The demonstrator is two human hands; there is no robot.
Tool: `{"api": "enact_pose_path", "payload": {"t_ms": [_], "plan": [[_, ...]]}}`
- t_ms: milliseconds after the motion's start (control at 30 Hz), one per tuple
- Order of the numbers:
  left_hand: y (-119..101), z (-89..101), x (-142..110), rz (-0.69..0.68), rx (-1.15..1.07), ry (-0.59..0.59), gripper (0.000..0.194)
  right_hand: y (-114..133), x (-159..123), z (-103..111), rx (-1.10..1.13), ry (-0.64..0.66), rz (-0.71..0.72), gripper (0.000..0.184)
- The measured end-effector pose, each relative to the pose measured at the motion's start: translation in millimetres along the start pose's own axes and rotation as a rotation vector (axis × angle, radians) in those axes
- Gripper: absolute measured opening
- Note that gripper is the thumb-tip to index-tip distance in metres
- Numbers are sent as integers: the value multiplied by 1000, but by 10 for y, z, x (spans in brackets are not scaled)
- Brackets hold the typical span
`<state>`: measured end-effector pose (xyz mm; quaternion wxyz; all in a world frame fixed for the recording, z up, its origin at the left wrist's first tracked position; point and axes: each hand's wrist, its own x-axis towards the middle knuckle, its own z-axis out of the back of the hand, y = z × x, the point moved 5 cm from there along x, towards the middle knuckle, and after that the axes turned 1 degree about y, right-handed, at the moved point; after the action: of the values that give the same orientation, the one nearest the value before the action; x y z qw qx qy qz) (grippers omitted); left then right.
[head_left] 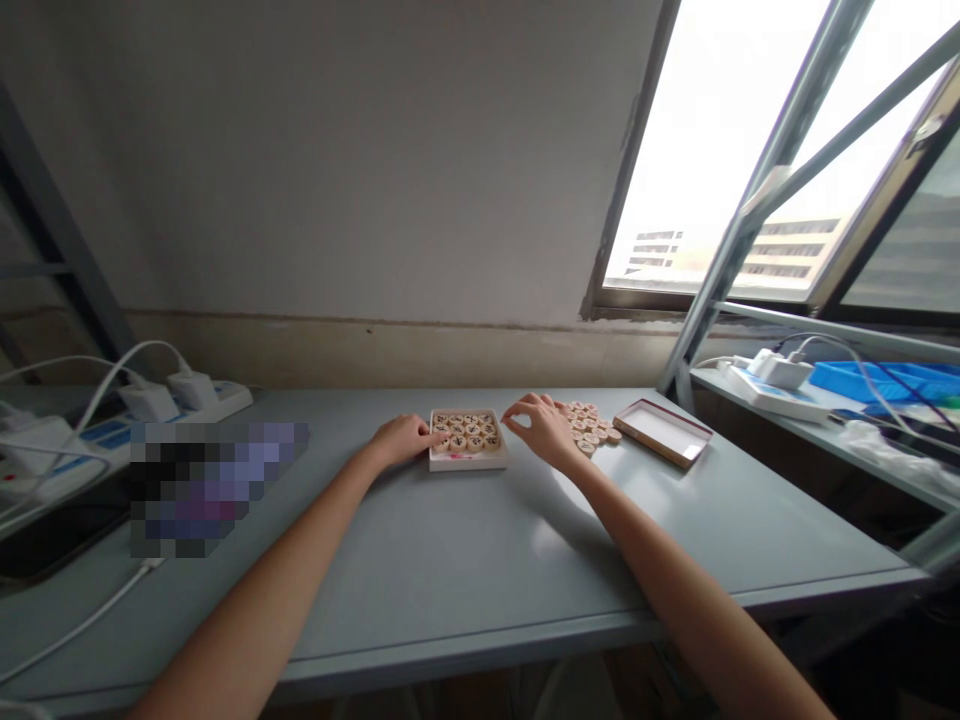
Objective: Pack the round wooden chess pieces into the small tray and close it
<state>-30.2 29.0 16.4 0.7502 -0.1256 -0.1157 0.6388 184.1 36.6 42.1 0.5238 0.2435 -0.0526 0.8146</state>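
Observation:
A small white box (469,463) sits on the grey table, with rows of round wooden Chinese chess pieces (473,433) lying in it, dark characters facing up. My left hand (405,440) is closed on the box's left side, its thumb reaching over the rim to the pieces. Just past the right rim is my right hand (544,425), thumb and forefinger brought together in a pinch. Whether a piece is between those fingertips I cannot make out. Behind and right of that hand lies a loose pile of more chess pieces (594,428), partly hidden by it.
An open box lid (664,432) rests right of the pile. Power strips with plugs and white cables stand on the left (217,400) and on the right shelf (780,385), near a blue tray (885,382). A dark phone (60,535) lies at left. Metal posts flank the table (450,570).

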Motion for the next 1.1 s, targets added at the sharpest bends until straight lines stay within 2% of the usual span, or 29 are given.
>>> {"api": "enact_pose_path", "payload": {"t_ms": [100,200,333,500,667,767,867,933,1000,1100], "plan": [[20,-9,22,-1,-10,-10,55,-269,21,-38,-147,-49,-80,22],[41,-28,41,-9,-23,-9,55,-481,18,-165,-240,39,-110,30],[45,-31,40,-17,-15,-23,55,-535,25,-262,-255,107,-86,36],[47,-28,39,-15,-16,-18,56,-422,30,-228,-197,112,19,25],[43,-25,44,-29,-45,-6,57,-269,27,-31,-51,-19,59,5],[51,-16,48,5,-58,3,59,-71,51,57,147,-83,17,12],[74,-2,45,69,-70,39,62,290,34,8,334,2,103,16],[68,3,36,63,-94,92,65,537,-22,-63,334,77,208,17],[48,10,21,36,-118,149,67,688,-81,-113,271,97,288,22],[21,28,-8,45,-105,200,63,643,-92,-114,176,34,296,24]]}}
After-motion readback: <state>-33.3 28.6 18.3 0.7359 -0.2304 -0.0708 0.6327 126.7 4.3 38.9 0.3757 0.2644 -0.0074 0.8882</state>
